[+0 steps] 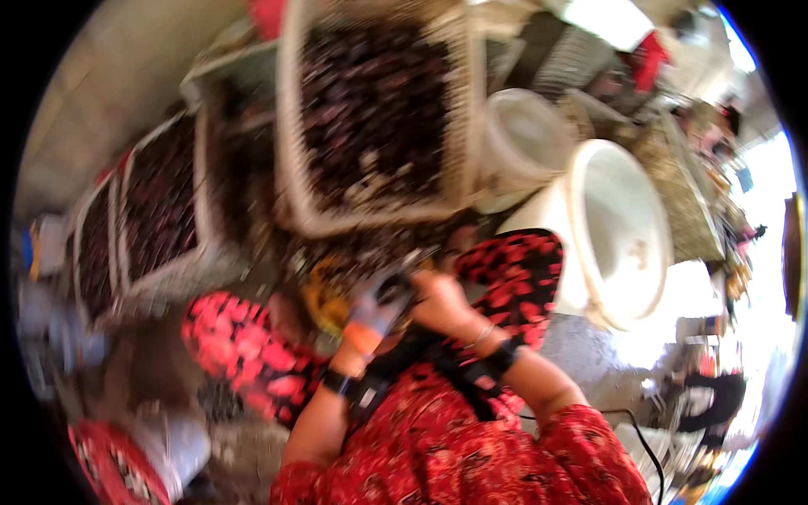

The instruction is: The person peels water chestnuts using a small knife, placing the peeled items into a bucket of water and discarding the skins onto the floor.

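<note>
My left hand (377, 305), in a pale grey glove with an orange cuff, is closed around a small dark object (394, 288). That object is too blurred to name. Bare and curled, my right hand (445, 304) presses up against it; a small shiny metal tip (413, 257), seemingly of a short tool, sticks out just beyond its fingers. Below and left of my hands, between my knees, lies a yellow container (328, 309) with pale bits in it. Straight ahead stands a large white plastic crate (291, 126) full of dark purplish-brown pieces (379, 107), with cream scraps near its front.
More crates of dark pieces (163, 196) stand at left. Two white plastic buckets are at right, the nearer bucket (622, 233) tilted towards me. Behind my left side is a red basin (117, 464) holding pale pieces. A black cable (644, 435) curves at lower right.
</note>
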Demonstrator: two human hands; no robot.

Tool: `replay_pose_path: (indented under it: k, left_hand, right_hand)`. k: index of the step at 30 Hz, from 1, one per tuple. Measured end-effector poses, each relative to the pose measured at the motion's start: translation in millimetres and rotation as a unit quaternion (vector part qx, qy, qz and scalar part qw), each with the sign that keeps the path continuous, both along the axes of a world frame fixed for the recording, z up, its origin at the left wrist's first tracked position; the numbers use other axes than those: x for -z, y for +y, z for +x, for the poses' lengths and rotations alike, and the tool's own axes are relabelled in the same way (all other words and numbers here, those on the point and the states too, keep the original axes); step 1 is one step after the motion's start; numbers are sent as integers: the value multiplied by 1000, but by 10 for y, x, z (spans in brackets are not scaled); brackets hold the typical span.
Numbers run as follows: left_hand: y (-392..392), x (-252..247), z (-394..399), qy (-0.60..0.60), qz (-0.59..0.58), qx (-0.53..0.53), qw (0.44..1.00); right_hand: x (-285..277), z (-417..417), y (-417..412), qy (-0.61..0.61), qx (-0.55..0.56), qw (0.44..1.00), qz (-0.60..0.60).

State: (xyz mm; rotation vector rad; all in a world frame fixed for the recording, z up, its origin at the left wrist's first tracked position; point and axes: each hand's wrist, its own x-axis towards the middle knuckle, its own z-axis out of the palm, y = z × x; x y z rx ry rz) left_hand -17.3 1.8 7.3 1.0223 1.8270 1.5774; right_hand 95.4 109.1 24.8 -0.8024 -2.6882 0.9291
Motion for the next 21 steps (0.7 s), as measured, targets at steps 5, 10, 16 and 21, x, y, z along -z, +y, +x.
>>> replay_pose_path:
  k: [5,10,16,21]
  left_hand:
    - [107,177,53,-383,27,33,923]
    - [-7,360,-68,-436,76,94,892]
    - [-33,312,71,-530,84,131,834]
    - [-37,285,-88,-279,-4,-10,960]
  right_hand:
    - [33,78,90,-57,-14,998,4]
    - [38,16,54,15,-11,1000,6]
    - [34,174,43,77,-6,997,-16]
    - [109,251,159,128,31,988,-77]
